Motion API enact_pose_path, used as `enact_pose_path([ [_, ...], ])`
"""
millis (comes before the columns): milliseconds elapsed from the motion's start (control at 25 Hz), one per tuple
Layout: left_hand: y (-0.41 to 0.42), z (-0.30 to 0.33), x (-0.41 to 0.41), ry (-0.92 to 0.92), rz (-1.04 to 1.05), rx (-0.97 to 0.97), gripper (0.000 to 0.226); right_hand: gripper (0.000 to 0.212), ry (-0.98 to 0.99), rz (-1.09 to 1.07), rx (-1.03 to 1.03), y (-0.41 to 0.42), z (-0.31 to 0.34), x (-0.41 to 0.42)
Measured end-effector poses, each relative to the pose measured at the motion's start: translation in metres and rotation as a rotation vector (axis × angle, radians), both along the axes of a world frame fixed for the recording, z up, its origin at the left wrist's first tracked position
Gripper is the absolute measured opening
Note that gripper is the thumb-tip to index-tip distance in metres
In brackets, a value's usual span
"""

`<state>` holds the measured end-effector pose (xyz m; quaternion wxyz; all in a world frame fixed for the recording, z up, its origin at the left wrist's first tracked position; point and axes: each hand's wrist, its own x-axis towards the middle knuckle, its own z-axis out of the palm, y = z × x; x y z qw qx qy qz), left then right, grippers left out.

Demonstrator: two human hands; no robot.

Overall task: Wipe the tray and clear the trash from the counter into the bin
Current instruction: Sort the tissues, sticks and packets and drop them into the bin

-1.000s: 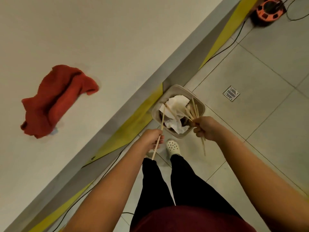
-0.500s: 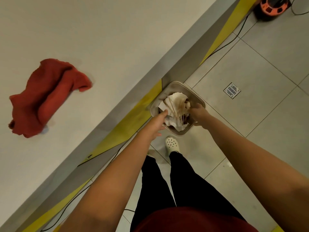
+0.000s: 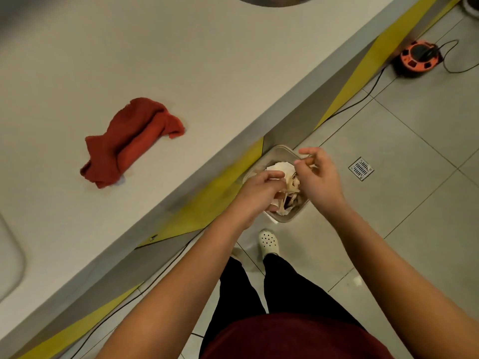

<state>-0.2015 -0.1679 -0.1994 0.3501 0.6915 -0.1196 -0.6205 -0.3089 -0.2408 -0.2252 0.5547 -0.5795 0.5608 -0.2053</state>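
Note:
A small beige bin (image 3: 281, 151) stands on the floor against the counter's base. It holds crumpled white paper (image 3: 278, 167) and wooden chopsticks (image 3: 291, 188). Both my hands hover just over its mouth: my left hand (image 3: 255, 194) with loosely curled fingers, my right hand (image 3: 317, 177) with fingers apart. Neither hand grips anything; the sticks lie in the bin beneath them. A crumpled red cloth (image 3: 132, 141) lies on the pale counter (image 3: 181, 60), well left of my hands. The rounded corner of a pale tray (image 3: 9, 257) shows at the left edge.
A metal basin rim (image 3: 274, 0) shows at the top edge. On the tiled floor are a drain grate (image 3: 361, 168), an orange cable reel (image 3: 420, 58) with black cables, and my white shoe (image 3: 269, 242) next to the bin.
The chopsticks I held in each hand dropped into the bin. Both hands then rose a little above it. The view shifted, so the cloth now appears further right.

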Motion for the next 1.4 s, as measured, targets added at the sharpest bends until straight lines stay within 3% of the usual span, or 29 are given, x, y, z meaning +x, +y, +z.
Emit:
enact_pose_path([
  [240, 0.008, 0.108, 0.034, 0.007, 0.133, -0.305, 0.013, 0.018, -0.240, 0.066, -0.223, -0.018, 0.108, 0.043],
  [400, 0.024, 0.156, 0.084, -0.151, 0.217, -0.411, 0.012, 0.017, -0.254, 0.184, -0.298, -0.007, 0.141, 0.093],
  [720, 0.133, 0.187, 0.211, -0.414, 0.569, -0.419, 0.013, 0.014, -0.254, 0.572, -0.284, 0.071, 0.167, 0.230],
  [1000, 0.228, 0.183, 0.300, -0.453, 0.907, -0.398, 0.016, 0.012, -0.186, 0.788, -0.351, 0.128, 0.162, 0.317],
  [1200, 0.263, 0.175, 0.359, -0.515, 0.992, -0.307, 0.014, 0.014, -0.098, 0.855, -0.419, 0.148, 0.155, 0.362],
  [1400, 0.272, 0.150, 0.412, -0.631, 1.009, -0.165, 0.013, 0.033, 0.054, 1.006, -0.602, 0.149, 0.153, 0.410],
])
